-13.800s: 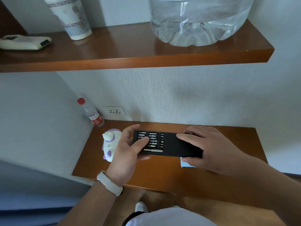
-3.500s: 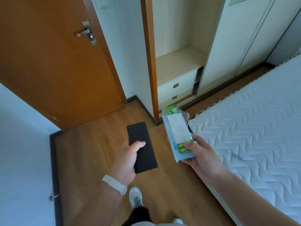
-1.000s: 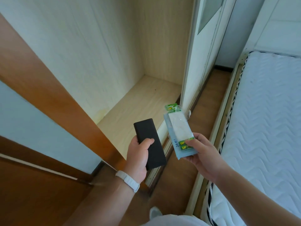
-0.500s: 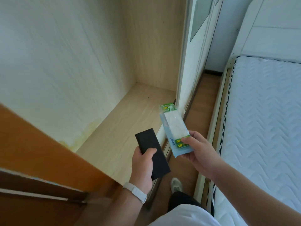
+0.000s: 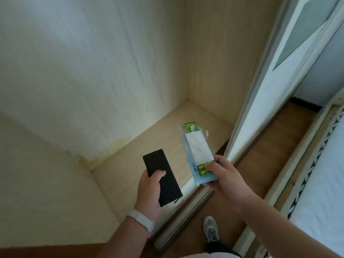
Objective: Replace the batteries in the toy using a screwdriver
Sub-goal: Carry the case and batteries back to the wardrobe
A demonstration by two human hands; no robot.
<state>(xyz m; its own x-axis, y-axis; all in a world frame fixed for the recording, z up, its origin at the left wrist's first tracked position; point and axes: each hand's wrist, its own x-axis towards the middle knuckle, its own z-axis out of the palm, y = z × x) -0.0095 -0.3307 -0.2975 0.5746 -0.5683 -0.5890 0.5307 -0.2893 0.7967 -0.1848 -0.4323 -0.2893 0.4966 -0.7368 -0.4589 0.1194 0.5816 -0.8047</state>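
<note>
— Battery pack (image 5: 197, 151): where did we have it?
— Pinched at its near end in our right hand (image 5: 224, 180), its length running away from the grip. Our left hand (image 5: 149, 192) gripped the black case (image 5: 163, 179) likewise, nearer the shelf (image 5: 141, 140). We saw no toy.

Soft, diffuse daylight comes from the right, past the sliding door (image 5: 270, 86). It washes the wardrobe panel (image 5: 93, 71) pale and bluish, and the lower left corner sinks into brown shadow. The black case (image 5: 155, 161), held in the left hand (image 5: 149, 190), reads as a flat dark shape without surface detail. The battery pack (image 5: 196, 146), pinched by the right hand (image 5: 225, 179), shows a faint sheen and soft print. The whole frame is slightly blurred, and straight edges bow toward the margins.
</note>
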